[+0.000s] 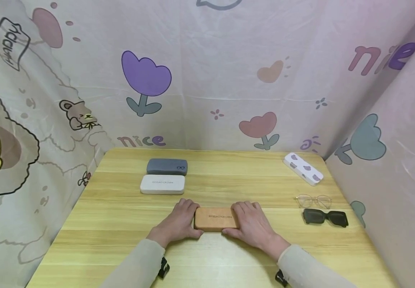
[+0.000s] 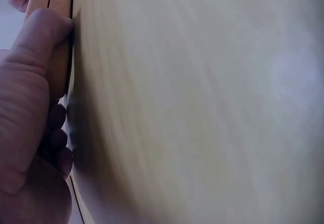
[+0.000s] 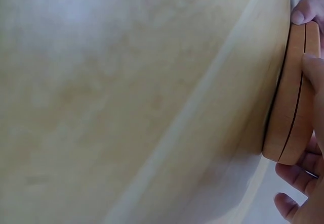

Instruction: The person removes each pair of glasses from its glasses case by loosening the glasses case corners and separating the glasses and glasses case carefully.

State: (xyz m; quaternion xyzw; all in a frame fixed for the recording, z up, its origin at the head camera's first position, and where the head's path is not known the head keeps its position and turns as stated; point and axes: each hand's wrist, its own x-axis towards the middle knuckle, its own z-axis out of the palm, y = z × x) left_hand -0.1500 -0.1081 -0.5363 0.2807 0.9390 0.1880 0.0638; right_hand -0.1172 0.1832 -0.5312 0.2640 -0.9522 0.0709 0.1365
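An orange-tan glasses case (image 1: 216,219) with small lettering on its lid lies closed on the table, between both hands. My left hand (image 1: 180,222) grips its left end, thumb on the front side and fingers toward the back. The right hand (image 1: 252,225) holds the opposite end, its thumb near the front edge. In the right wrist view the case (image 3: 288,107) shows a dark seam along its side, with the thumb of the right hand (image 3: 315,77) at that seam. The left wrist view shows the left thumb pressed against the case (image 2: 59,72).
Behind to the left are a grey-blue glasses case (image 1: 165,166) and a white one (image 1: 162,185). A white patterned case (image 1: 303,169) lies back right. Thin-framed glasses (image 1: 314,201) and black sunglasses (image 1: 325,217) lie at the right on the wooden table (image 1: 103,224). Printed cloth (image 1: 207,72) hangs around.
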